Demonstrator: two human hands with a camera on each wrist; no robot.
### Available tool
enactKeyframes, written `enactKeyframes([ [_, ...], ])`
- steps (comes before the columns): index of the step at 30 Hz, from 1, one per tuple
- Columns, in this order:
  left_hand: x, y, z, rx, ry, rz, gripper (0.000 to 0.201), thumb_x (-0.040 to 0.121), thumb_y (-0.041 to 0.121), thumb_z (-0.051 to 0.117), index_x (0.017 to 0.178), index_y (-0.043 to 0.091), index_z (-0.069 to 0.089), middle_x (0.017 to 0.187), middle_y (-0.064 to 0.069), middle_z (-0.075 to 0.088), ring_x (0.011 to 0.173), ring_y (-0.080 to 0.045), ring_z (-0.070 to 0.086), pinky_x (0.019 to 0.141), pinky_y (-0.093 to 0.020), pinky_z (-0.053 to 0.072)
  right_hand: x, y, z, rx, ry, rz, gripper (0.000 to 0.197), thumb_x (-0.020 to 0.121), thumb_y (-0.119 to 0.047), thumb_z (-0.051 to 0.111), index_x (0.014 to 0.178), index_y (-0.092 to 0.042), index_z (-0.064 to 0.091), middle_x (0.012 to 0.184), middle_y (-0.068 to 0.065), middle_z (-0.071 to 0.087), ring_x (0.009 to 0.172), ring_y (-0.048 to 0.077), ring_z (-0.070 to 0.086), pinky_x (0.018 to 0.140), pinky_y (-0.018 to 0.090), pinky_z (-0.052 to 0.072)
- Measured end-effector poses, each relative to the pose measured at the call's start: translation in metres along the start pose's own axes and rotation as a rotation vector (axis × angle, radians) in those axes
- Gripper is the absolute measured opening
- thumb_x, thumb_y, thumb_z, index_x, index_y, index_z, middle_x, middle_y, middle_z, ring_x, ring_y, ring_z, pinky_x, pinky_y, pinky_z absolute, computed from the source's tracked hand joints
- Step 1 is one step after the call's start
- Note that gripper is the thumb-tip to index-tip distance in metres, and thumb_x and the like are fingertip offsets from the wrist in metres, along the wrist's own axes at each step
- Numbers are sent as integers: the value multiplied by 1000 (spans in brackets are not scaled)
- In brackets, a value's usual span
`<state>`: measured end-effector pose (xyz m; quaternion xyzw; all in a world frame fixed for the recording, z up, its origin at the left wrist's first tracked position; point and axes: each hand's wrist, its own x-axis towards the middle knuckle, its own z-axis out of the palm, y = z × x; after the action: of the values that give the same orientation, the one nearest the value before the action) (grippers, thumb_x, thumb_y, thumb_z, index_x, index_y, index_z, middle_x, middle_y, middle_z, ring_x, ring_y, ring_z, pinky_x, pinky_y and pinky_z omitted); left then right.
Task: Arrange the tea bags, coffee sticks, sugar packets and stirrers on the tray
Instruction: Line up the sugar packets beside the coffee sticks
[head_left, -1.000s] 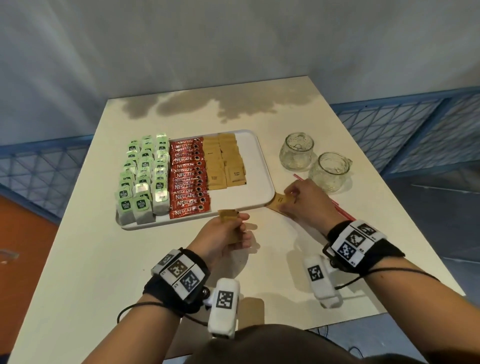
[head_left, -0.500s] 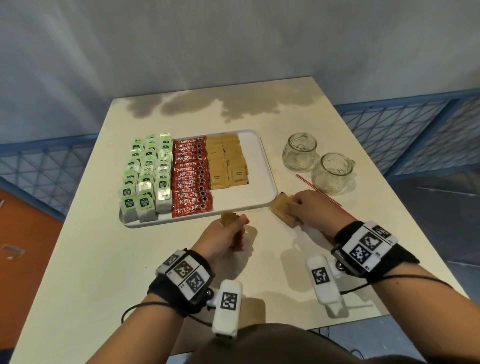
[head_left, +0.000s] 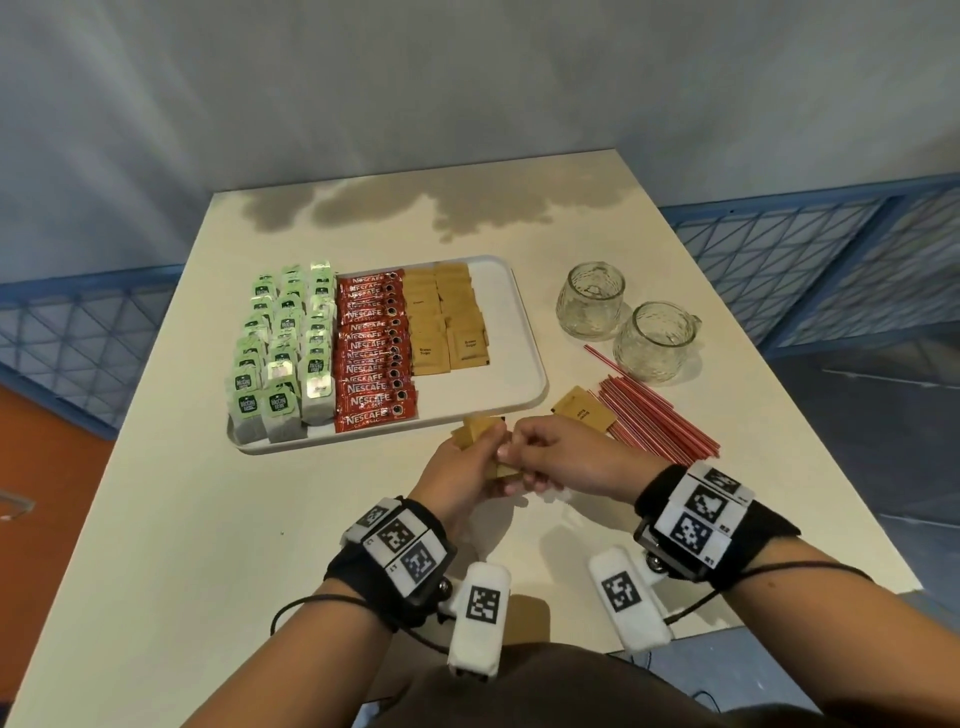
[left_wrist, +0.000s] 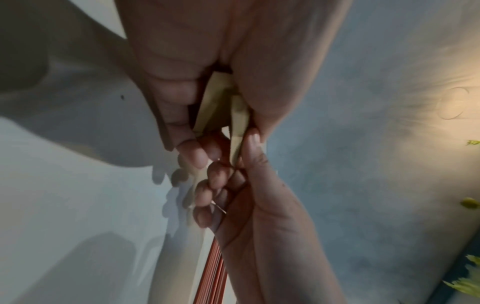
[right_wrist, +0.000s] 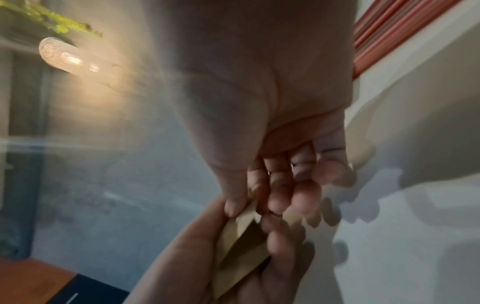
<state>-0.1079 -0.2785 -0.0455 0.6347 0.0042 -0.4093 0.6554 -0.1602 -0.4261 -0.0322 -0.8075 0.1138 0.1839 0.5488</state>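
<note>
Both hands meet just off the tray's near edge, at about 5 o'clock from the tray's middle. Left hand (head_left: 457, 467) curls its fingers and thumb round a small stack of brown sugar packets (head_left: 475, 434), the packets standing on edge with their tops poking out above the fingers. Right hand (head_left: 561, 457) pinches the same stack from the other side: in the right wrist view its thumb and bent fingers close on a packet's edge against the left palm. Knuckles of the two hands touch.

More brown sugar packets (head_left: 584, 413) lie flat on the table (head_left: 182, 519) at 3 o'clock from the hands, overlapping the near end of a fan of red-and-white stirrers (head_left: 660, 421) that runs toward 4 o'clock.

On the white tray (head_left: 519, 332), green tea bags (head_left: 283, 353) fill the 9 o'clock side in three rows, red coffee sticks (head_left: 371, 353) form one column at the middle, and two columns of sugar packets (head_left: 447, 322) sit just right of them, reaching only partway toward the near edge. Bare tray floor shows along the 3 o'clock strip and at the near right corner, just beyond the hands.

Two glass mugs (head_left: 623, 322) stand at 2 o'clock from the tray, well apart from the hands. Wide bare tabletop lies at 7 o'clock from the tray. Both wrists wear black bands with marker tags, forearms angling in from the near table edge.
</note>
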Motion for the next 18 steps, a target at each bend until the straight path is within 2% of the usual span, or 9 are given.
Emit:
enactKeyframes([
  [3,0,7,-6,-65,22,-15,26,102,20,51,99,-2,64,83,-17,67,65,-25,62,60,-30,58,3,5,-27,-319,258,-5,30,85,-46,70,78,-19,58,73,-7,62,65,9,56,61,26,43],
  [5,1,11,-12,-121,27,-14,15,99,13,54,100,0,61,79,-14,65,67,-24,64,60,-31,60,2,9,-47,-544,438,91,33,79,-47,75,90,-19,61,90,-5,60,81,15,58,67,32,46],
  [6,1,14,-14,-147,29,-14,10,98,10,55,102,1,59,75,-11,63,65,-22,63,61,-32,59,2,12,-55,-618,469,155,38,76,-45,76,98,-17,61,99,-2,58,89,18,58,72,34,48],
  [9,1,15,-19,-138,46,0,8,95,7,58,102,5,62,67,-5,54,56,-17,58,63,-32,59,6,21,-62,-672,428,277,52,71,-46,78,109,-16,58,110,3,52,100,23,56,82,39,50],
  [11,-1,15,-20,-80,27,15,3,93,9,63,95,8,63,65,-3,52,54,-15,54,62,-32,60,7,21,-61,-663,415,286,53,69,-48,79,109,-19,58,110,1,53,100,21,56,82,38,49],
  [13,-4,14,-20,-28,9,25,6,90,10,68,94,9,63,64,-2,53,54,-15,54,63,-32,59,8,18,-59,-664,424,265,48,68,-45,80,103,-19,61,105,0,57,96,21,58,81,39,51],
  [15,-6,12,-21,22,16,33,9,87,9,70,94,8,65,65,-2,56,55,-16,56,65,-33,59,8,14,-56,-655,424,249,43,68,-41,81,97,-19,59,97,-2,58,92,21,58,76,37,51],
  [18,-8,12,-25,86,30,39,6,88,11,70,92,9,66,71,-5,60,60,-18,59,71,-34,59,7,12,-53,-680,397,230,35,68,-36,80,87,-22,54,82,-7,56,83,19,57,60,30,41],
])
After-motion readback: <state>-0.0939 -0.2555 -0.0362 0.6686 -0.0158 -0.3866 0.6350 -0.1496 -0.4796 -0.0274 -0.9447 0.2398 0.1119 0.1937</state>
